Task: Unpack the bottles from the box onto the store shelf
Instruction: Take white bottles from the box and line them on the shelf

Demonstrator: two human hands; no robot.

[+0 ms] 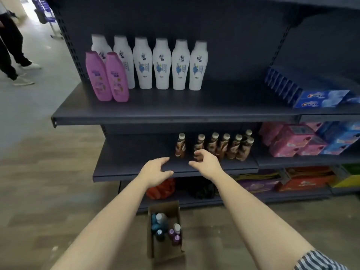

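Note:
An open cardboard box point(152, 248) stands on the floor below my arms. It holds several upright bottles point(165, 228) with teal, purple and white caps. On the middle shelf point(134, 162) stands a row of brown bottles point(224, 146) with pale caps. My right hand point(205, 162) is at the left end of that row, its curled fingers apart around the lower part of one standing brown bottle point(200, 142). My left hand point(155, 170) hovers over the shelf's front edge with fingers spread and nothing in it.
The upper shelf point(175, 108) carries white bottles point(161, 65), two pink bottles point(107, 76) and toothpaste boxes point(319, 99). Pink and blue packs point(296, 139) sit right of the brown bottles. Bags and cartons fill the bottom shelf. A person's legs point(11, 45) stand far left.

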